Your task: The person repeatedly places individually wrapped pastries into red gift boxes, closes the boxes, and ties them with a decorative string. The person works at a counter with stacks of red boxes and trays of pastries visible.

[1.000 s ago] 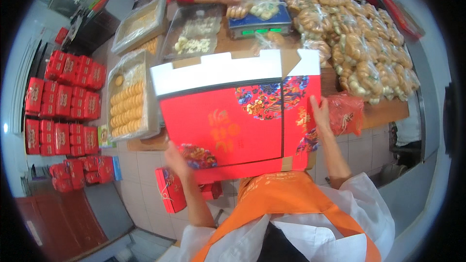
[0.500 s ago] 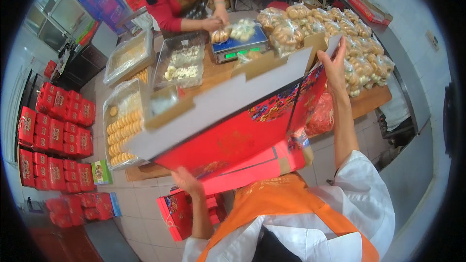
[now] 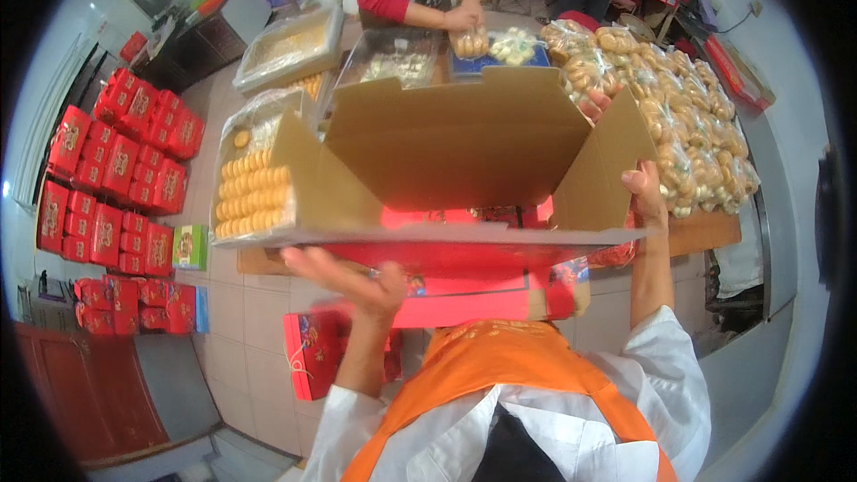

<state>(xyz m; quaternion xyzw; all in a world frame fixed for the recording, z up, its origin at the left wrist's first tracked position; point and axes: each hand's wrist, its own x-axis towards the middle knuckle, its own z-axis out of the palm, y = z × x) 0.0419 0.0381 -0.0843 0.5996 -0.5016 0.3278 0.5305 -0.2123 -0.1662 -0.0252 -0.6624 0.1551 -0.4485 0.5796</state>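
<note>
An unfolded gift carton [image 3: 446,147], bare brown cardboard inside and red patterned outside, is held up in front of me with its hollow middle showing through. On its right panel my right hand [image 3: 650,195] is closed, thumb on the near side and fingertips showing past the far edge. My left hand [image 3: 357,286] lies palm up with fingers stretched out, at the underside of the near left edge. Below the carton, near my orange apron, lies a flat red printed carton [image 3: 473,299].
Trays of round pastries [image 3: 254,192] stand on the wooden table at left. Bagged pastries [image 3: 687,116] are piled at right. Across the table a co-worker's hands [image 3: 466,16] hold a bag over a blue scale [image 3: 482,62]. Stacked red gift boxes [image 3: 107,161] line the left floor.
The carton has turned from a tilted, nearly flat position to level and spread out, its brown inside now showing. My left hand has opened flat beneath it; my right hand has moved lower.
</note>
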